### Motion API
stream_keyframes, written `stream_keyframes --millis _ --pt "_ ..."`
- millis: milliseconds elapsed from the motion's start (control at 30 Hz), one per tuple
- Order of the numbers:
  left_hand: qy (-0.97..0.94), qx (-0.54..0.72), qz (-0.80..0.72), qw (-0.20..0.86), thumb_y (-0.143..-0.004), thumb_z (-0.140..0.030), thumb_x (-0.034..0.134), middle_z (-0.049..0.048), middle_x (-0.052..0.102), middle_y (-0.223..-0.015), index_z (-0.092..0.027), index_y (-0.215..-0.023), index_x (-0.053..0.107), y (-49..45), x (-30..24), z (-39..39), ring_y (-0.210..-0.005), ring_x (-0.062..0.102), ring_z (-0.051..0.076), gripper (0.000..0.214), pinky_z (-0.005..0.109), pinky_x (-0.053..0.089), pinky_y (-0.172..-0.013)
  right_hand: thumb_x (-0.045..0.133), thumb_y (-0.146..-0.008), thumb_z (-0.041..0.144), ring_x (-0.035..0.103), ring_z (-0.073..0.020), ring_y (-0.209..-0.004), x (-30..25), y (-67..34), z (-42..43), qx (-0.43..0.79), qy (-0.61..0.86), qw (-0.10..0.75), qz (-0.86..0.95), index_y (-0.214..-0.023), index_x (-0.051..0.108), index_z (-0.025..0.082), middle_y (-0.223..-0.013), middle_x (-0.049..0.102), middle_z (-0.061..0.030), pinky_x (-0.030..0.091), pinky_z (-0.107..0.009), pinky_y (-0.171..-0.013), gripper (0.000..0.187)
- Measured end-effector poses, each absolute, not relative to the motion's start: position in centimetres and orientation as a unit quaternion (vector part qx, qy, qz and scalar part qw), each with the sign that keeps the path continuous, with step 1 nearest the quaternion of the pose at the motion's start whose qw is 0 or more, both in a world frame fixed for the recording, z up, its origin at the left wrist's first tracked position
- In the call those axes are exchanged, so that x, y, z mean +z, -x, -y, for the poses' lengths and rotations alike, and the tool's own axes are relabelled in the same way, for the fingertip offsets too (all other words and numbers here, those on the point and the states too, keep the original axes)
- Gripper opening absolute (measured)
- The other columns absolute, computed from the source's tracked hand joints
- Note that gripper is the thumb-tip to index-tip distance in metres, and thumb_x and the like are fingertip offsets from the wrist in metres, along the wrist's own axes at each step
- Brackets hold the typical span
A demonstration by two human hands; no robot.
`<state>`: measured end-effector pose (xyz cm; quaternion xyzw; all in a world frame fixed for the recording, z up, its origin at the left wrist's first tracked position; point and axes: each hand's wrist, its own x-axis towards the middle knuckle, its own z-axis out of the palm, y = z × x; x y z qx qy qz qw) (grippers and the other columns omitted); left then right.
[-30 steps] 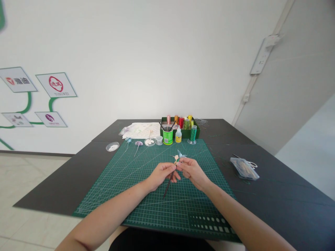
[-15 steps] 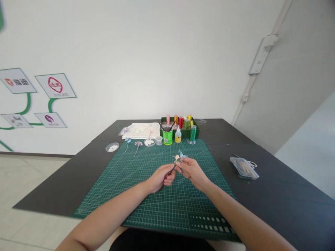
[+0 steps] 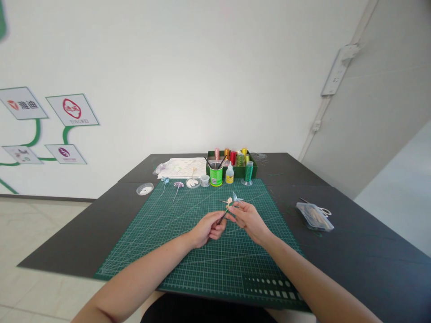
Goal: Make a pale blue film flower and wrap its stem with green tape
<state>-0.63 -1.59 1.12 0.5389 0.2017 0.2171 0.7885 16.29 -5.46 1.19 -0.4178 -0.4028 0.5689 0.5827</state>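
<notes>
Over the middle of the green cutting mat [image 3: 168,251], my left hand [image 3: 208,228] is closed around a thin dark stick [image 3: 222,217] that slants up toward the right. My right hand [image 3: 247,217] pinches the top of the same piece, where a small peach flower [image 3: 229,201] and a pale blue petal [image 3: 236,197] stick up above the fingers. The two hands nearly touch each other, a little above the mat.
At the mat's far edge stand a green cup with sticks [image 3: 216,175], a glue bottle [image 3: 229,175], a green thread spool [image 3: 248,173] and a green box of coloured spools [image 3: 235,160]. Small finished flowers [image 3: 178,185], dishes [image 3: 144,189] and paper [image 3: 182,167] lie left; a clear box [image 3: 314,216] right.
My left hand has slid down and curled tighter round the stick, whose lower end no longer shows below the fist. The flower piece has shifted slightly right.
</notes>
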Motion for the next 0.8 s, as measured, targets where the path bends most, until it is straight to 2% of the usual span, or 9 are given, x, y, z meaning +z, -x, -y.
stream_keyframes --millis 367,567,800 --pt "-0.563 0.226 -0.211 0.766 -0.088 -0.057 0.063 -0.0114 0.028 -0.055 -0.012 -0.097 0.066 0.76 1.07 1.34 -0.042 0.013 0.004 0.046 0.02 0.007 -0.038 0.087 -0.064 0.054 0.018 -0.0026 -0.04 0.9 -16.42 5.21 0.552 0.426 0.584 0.416 -0.077 0.059 0.018 -0.045 0.037 0.0126 0.009 -0.023 -0.04 0.048" --pt "-0.583 0.265 -0.234 0.732 -0.089 -0.063 0.057 -0.0039 0.053 -0.055 -0.009 -0.099 0.069 0.4 0.56 1.08 -0.035 0.03 0.004 0.056 0.021 0.012 -0.036 0.087 -0.063 0.056 0.022 -0.0025 -0.039 0.95 -16.22 5.32 0.534 0.445 0.578 0.428 -0.075 0.06 0.017 -0.048 0.047 0.009 0.009 -0.023 -0.04 0.049" --pt "-0.594 0.277 -0.256 0.711 -0.086 -0.06 0.062 -0.0042 0.054 -0.053 -0.008 -0.097 0.071 0.24 0.29 0.95 -0.035 0.024 0.003 0.054 0.021 0.012 -0.037 0.086 -0.06 0.061 0.02 -0.0029 -0.04 1.22 -16.15 5.28 0.514 0.467 0.579 0.426 -0.074 0.06 0.017 -0.045 0.04 0.0109 0.01 -0.023 -0.04 0.053"
